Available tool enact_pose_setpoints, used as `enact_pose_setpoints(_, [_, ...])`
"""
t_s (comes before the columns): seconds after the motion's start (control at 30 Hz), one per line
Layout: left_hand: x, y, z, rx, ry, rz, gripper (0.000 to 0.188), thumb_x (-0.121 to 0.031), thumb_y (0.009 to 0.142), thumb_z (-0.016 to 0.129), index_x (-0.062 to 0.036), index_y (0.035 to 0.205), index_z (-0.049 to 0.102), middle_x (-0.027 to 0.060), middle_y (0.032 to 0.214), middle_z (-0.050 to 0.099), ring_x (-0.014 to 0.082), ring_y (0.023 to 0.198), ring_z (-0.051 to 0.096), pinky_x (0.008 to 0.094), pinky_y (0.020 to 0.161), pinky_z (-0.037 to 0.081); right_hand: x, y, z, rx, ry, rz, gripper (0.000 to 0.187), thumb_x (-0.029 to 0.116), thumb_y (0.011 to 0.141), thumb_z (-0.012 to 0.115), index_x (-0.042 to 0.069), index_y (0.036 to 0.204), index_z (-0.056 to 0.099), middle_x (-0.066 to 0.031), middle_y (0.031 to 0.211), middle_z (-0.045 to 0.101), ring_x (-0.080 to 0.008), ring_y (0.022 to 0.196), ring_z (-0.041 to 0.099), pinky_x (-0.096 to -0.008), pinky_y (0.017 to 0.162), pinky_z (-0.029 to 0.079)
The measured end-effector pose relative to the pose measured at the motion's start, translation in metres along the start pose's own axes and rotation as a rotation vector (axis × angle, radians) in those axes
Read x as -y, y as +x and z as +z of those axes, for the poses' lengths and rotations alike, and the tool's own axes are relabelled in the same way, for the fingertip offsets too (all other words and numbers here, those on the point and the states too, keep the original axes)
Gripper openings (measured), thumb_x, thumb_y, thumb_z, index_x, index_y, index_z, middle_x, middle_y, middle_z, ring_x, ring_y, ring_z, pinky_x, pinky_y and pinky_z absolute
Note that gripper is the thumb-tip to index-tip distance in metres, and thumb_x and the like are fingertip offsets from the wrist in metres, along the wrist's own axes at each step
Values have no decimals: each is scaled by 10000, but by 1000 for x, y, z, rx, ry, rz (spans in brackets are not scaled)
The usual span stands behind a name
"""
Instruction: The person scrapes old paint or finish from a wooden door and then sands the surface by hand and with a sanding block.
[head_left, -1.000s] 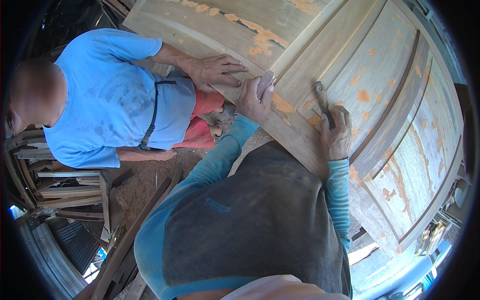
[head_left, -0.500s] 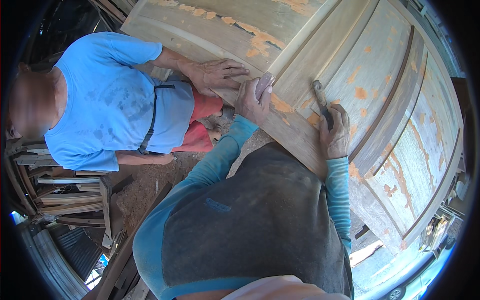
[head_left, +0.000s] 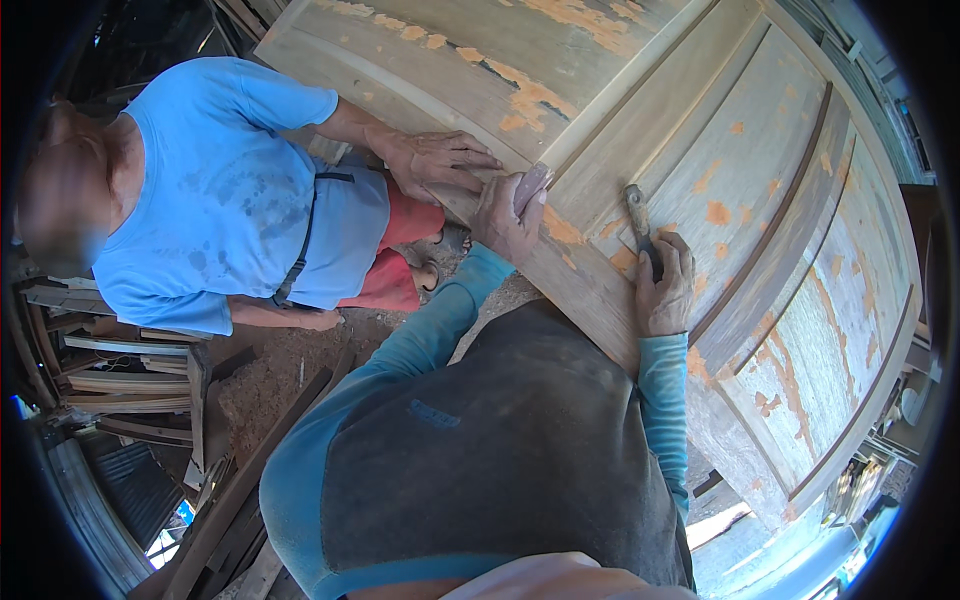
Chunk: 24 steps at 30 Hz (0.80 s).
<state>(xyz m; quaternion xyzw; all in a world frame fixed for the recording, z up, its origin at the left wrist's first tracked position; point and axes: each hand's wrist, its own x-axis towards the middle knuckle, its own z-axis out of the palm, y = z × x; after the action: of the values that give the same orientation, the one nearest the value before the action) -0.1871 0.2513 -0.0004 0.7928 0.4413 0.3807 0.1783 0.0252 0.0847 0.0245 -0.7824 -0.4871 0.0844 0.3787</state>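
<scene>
Hand tool: a narrow piece (head_left: pixel 638 208) with a worn, pale rounded end, dark lower down; it sticks out ahead of the right grip, slanting a little to the left, over the wood.
Right grip: the bare hand (head_left: pixel 667 290) is closed, thumb and fingers clamped on the tool's dark part; I can't make out the end hidden in the palm.
Small block: a purplish-brown piece (head_left: pixel 534 184) held in the left grip, its top poking up between thumb and fingers.
Left grip: the other hand (head_left: pixel 508 218) is clamped on that block, at the near edge of the wood, left of the right grip and farther out.
Panelled wood: a broad piece (head_left: pixel 690 110) under both grips, spreading ahead and to the right of them, with raised strips.
Orange patches: smeared on the wood, one (head_left: pixel 562 226) just beside the left grip, more ahead of both.
Co-worker: a person in a blue shirt (head_left: pixel 225 190), left of the left grip, one palm laid on the wood just beside it.
Wood strips: a stack (head_left: pixel 130 380) well to the left of both grips, past the dusty ground (head_left: pixel 265 385).
</scene>
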Motion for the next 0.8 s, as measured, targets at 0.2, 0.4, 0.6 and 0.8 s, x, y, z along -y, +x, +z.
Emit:
enact_pose_setpoints(0.2, [-6,1,-1,16,-20,-31,337,-241,922,736,-23,1153,623,202,1012,654,416,930,654,501,796,525,-5,0,1,-20,-4,0,263,64,885,709,20,1141,671,-157,1266,642,-371,1179,604,-459,1023,485])
enact_pose_setpoints(0.4, [-2,-2,2,15,-20,-53,340,-238,924,735,-28,1164,618,200,1024,661,414,930,662,499,796,528,-4,1,2,-26,11,9,254,62,881,713,27,1130,674,-144,1258,647,-362,1166,611,-452,1015,488])
enact_pose_setpoints(0.6, [-4,0,1,28,-40,-53,331,-229,926,729,-24,1161,619,206,1032,666,417,939,666,501,805,530,-12,0,6,-50,1,-19,248,66,876,717,28,1118,676,-137,1257,650,-358,1155,615,-449,1008,491])
enact_pose_setpoints(0.8, [-3,-2,1,23,-24,-63,338,-236,926,730,-20,1162,619,209,1037,664,421,943,664,505,808,531,-10,1,5,-51,-2,-20,240,69,874,719,27,1107,681,-138,1253,652,-361,1133,617,-453,995,492])
